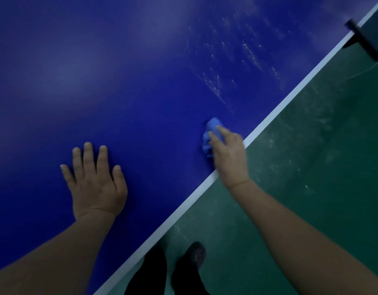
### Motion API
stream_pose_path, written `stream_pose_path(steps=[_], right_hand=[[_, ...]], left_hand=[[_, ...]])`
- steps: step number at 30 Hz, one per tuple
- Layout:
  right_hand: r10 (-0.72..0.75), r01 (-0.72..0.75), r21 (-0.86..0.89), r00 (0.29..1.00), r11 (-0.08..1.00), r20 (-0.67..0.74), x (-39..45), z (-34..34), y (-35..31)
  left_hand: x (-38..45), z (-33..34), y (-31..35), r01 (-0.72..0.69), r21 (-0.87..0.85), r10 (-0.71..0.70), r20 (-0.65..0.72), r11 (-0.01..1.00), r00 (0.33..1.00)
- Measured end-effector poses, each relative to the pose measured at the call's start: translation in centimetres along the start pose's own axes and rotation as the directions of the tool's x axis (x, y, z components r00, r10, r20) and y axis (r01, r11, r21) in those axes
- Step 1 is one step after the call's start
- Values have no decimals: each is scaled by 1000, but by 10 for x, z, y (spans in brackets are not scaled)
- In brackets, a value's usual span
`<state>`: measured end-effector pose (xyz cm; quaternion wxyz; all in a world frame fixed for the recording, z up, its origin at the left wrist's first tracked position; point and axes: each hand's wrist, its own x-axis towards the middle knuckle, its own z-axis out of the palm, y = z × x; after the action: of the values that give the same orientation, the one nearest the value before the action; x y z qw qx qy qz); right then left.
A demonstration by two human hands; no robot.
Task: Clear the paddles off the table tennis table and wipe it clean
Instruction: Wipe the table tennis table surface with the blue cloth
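My right hand (228, 154) pinches the bunched blue cloth (211, 135) at the blue surface (141, 81) edge, left hand (96, 182) flat, fingers spread; I fear skipping the white streaks (218, 81) beyond.

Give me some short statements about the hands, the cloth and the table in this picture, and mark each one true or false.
1. The left hand lies flat on the blue table with fingers spread. True.
2. The right hand holds a red paddle. False: it holds a crumpled blue cloth.
3. The cloth is near the white edge line of the table. True.
4. The pale streaks lie under the left hand. False: they lie beyond the cloth, further up the table.
5. The floor is green. True.
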<state>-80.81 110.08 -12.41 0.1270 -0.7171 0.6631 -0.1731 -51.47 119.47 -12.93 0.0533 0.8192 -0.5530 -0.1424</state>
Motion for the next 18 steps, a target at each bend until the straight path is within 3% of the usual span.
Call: stream_pose_path(steps=[2, 4, 5, 6, 9, 11, 12, 14, 16, 18], right_hand=[[216, -221, -75, 974, 972, -73, 17, -25, 38], [433, -461, -178, 884, 869, -175, 35, -55, 71], [506, -548, -185, 831, 816, -231, 41, -70, 75], [470, -525, -154, 834, 837, -290, 45, -79, 74], [160, -189, -144, 969, 971, -190, 40, -49, 26], [-70, 66, -63, 995, 996, -69, 20, -8, -33], [-191, 190, -46, 981, 981, -21, 6, 12, -61], [-501, 505, -115, 863, 855, 59, -16, 40, -93], [-604, 617, -120, 786, 778, 131, -2, 42, -83], [-523, 517, -213, 852, 829, 31, 28, 35, -60]], left_hand=[[0, 0, 0, -3, -4, 3, 5, 1000, 1000], [0, 0, 0, -4, -6, 4, 7, 1000, 1000], [-1, 0, 0, -4, -3, 4, 9, 1000, 1000], [-1, 1, 0, -3, 0, 3, 11, 1000, 1000], [0, 0, 0, 2, 6, -2, 23, 1000, 1000], [0, 0, 0, 3, 9, -4, 29, 1000, 1000], [0, 0, 0, 4, 8, -4, 28, 1000, 1000], [-1, -1, 0, 8, 1, -8, 24, 1000, 1000], [0, 0, 1, 8, 2, -8, 24, 1000, 1000], [1, 0, 1, 2, 15, -2, 31, 1000, 1000]])
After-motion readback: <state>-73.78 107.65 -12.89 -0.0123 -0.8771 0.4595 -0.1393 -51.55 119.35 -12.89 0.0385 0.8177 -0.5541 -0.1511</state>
